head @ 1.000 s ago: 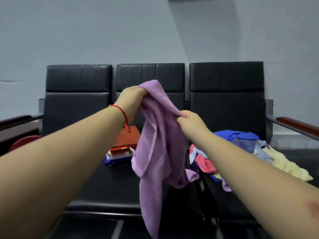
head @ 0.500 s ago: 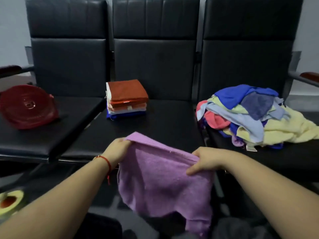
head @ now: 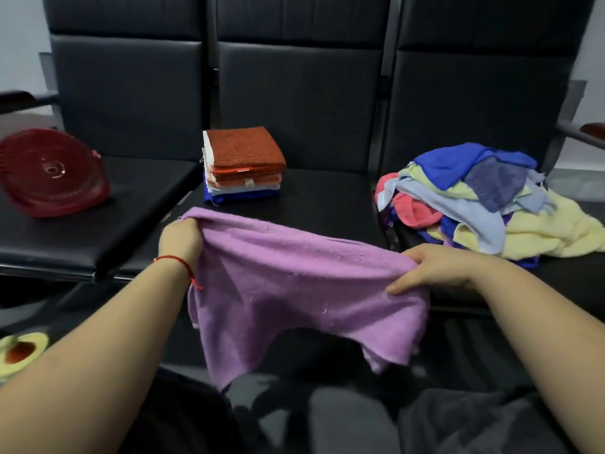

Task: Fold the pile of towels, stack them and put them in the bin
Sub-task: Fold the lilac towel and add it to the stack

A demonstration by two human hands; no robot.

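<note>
**Purple towel now spread wide between two hands**

A second ago the purple towel [head: 304,290] hung in a bunch, held high in front of the chair backs. Half a second ago it was low and only partly spread. Now it is pulled out wider, and the hands are farther apart. The view has also tipped down, so the wall is almost gone from sight.

The left hand [head: 179,240] grips the left top corner of the towel, with its fingers curled round the cloth. A red string [head: 176,262] is tied round that wrist. The right hand [head: 435,268] grips the right top corner, thumb on the near side and fingers [head: 414,255] tucked over the edge. The towel hangs down from both hands in front of the bench [head: 320,204].

The bench is a row of black seats with tall black backs. On the left seat lies a round red bin [head: 49,173], tipped on its side. On the middle seat, at the back, sits a neat stack of folded towels [head: 244,167] with a rust-red one on top. On the right seat is the messy pile of towels [head: 484,201], blue, yellow, pink and pale grey. A bit of pale wall [head: 19,37] shows at the far left. Low at the left edge is a yellow and red thing [head: 19,352]; I cannot tell what it is.
</note>
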